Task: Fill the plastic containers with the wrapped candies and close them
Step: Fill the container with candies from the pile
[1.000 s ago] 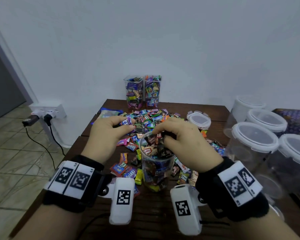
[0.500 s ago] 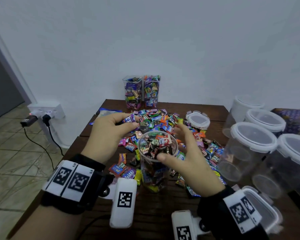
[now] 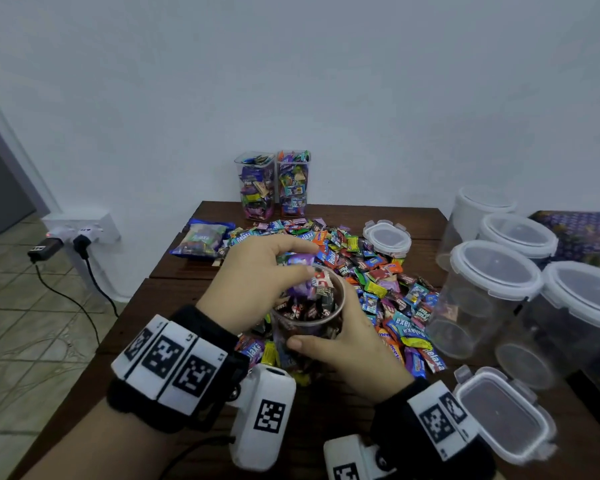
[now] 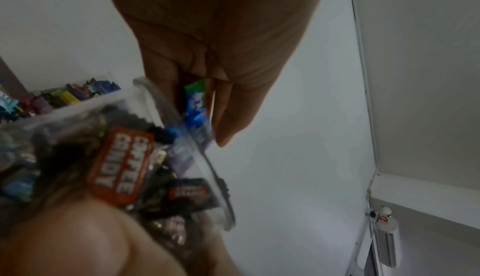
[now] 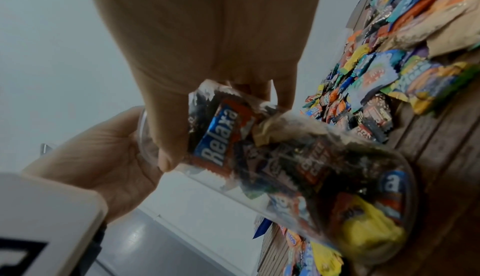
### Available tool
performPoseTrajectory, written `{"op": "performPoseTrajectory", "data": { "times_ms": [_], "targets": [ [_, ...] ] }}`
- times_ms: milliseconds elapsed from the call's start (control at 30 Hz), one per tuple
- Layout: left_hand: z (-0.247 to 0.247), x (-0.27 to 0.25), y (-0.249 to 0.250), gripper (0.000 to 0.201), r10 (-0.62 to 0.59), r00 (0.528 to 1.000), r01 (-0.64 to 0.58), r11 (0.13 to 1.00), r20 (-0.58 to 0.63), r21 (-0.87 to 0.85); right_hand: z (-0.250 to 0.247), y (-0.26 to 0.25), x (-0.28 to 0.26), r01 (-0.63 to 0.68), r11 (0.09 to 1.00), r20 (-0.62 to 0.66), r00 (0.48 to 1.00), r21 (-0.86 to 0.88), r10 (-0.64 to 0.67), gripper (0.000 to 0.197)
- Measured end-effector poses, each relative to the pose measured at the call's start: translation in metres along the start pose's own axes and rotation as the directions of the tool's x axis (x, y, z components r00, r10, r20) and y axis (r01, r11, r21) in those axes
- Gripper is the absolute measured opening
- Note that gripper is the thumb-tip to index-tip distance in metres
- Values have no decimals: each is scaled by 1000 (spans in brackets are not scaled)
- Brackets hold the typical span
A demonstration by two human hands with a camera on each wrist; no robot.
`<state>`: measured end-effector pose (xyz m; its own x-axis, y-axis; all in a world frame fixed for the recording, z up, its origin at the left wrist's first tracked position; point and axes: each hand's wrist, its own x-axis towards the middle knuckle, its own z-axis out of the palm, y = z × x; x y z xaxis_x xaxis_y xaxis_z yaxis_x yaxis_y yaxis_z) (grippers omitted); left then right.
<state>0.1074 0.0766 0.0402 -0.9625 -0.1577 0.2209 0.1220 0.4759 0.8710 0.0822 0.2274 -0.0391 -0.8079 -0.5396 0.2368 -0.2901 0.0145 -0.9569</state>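
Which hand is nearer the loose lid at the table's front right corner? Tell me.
Right. The right hand grips the round container with its wrist just beside the loose lid; the left hand, holding candies above the container, is farther off.

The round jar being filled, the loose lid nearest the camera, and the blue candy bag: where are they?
round jar (image 3: pixel 307 325), head view, near rim
loose lid (image 3: pixel 503 419), head view, its centre
blue candy bag (image 3: pixel 201 239), head view, its middle
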Motion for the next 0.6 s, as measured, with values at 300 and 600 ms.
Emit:
{"op": "performPoseTrajectory", "data": {
  "times_ms": [300, 600],
  "targets": [
    [-5, -4, 11, 19, 55, 995, -29, 954, -79, 297, -1, 0, 1, -15, 1000, 6, 1000, -25, 15, 75],
    [3, -10, 17, 22, 64, 996, -81, 908, 55, 410, -2, 2, 1, -11, 1000, 3, 1000, 1, 11, 75]
  ]
}}
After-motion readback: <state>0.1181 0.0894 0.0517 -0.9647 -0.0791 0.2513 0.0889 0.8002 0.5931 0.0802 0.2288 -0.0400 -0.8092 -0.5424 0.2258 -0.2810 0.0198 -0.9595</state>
